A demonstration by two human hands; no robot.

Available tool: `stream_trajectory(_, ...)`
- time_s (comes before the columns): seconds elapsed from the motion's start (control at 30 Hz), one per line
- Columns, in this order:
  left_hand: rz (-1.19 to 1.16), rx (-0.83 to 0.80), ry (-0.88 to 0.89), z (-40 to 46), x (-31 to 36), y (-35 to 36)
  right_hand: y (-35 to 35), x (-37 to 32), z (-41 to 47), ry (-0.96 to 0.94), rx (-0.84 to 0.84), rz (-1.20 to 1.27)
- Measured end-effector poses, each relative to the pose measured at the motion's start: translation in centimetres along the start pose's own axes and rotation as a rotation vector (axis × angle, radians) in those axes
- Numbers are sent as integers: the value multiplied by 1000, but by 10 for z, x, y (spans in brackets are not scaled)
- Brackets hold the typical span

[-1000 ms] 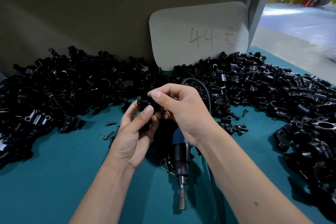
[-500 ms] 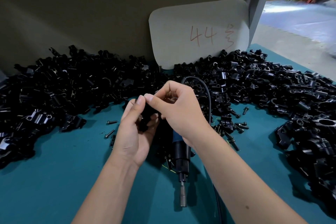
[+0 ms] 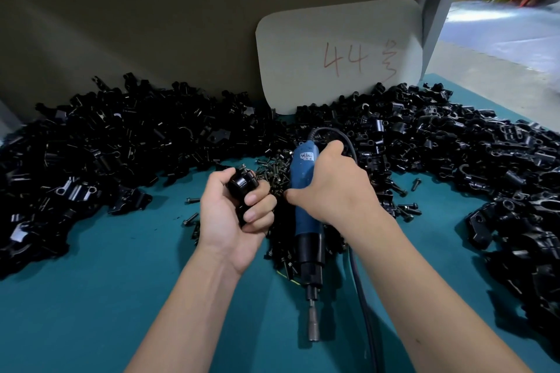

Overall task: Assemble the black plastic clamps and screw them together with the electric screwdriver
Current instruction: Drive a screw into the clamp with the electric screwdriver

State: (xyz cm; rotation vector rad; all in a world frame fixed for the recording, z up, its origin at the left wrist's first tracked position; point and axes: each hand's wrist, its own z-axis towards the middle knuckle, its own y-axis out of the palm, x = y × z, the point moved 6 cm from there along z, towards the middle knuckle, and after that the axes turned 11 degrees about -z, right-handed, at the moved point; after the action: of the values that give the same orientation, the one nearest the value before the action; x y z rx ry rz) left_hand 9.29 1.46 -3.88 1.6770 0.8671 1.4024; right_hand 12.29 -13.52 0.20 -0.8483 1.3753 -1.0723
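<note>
A black plastic clamp (image 3: 241, 188) is gripped in the left hand (image 3: 235, 215), whose fingers are curled tightly round it; the rounded glossy top of the clamp stands out above the thumb and forefinger, and the rest is hidden in the fist. The hand is held just above the teal table (image 3: 91, 297), a little left of the middle.

The electric screwdriver (image 3: 306, 221) is grasped by the right hand (image 3: 331, 188), with the fingers wrapped over the far side of its blue body and the thumb laid against the near side. The tool lies lengthwise along the table, its black collar and metal bit (image 3: 313, 324) pointed toward the person, its cord (image 3: 360, 281) looping out from the far end and running back past the right forearm. Whether it is lifted off the surface cannot be told.

The clamp and the screwdriver are held side by side, near each other but apart. Between and under the two hands a small heap of dark screws (image 3: 277, 172) is spread, with a few more scattered on the table to either side. A broad bank of loose clamp parts (image 3: 454, 154) is piled in an arc around the far and right sides. A pale card (image 3: 339, 54) marked "44" in red is propped against the back wall.
</note>
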Motion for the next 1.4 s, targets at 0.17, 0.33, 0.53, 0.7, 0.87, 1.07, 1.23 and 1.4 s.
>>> stream_trajectory(0.17,24,-16,-4,1,-2,1,0,19,13,-24,-98,405)
stream_trajectory(0.33,196,26,87,2,0,-3,-10,30,22,0,-203,1012)
stream_trajectory(0.53,423,170,293,0,10,-8,-17,12,14,46,-323,1696)
stream_trajectory(0.7,397,244,346,0,14,-12,-17,1,10,-72,-313,1730)
stream_trajectory(0.87,407,152,354,1,20,-12,2,-4,5,-6,-319,1618)
stream_trajectory(1.07,466,128,351,1,20,-13,12,-7,1,51,-435,1717)
stream_trajectory(1.23,608,120,332,1,20,-12,-8,2,6,96,-111,1845)
stream_trajectory(1.4,1013,33,376,-1,21,-4,-45,32,4,177,414,1893)
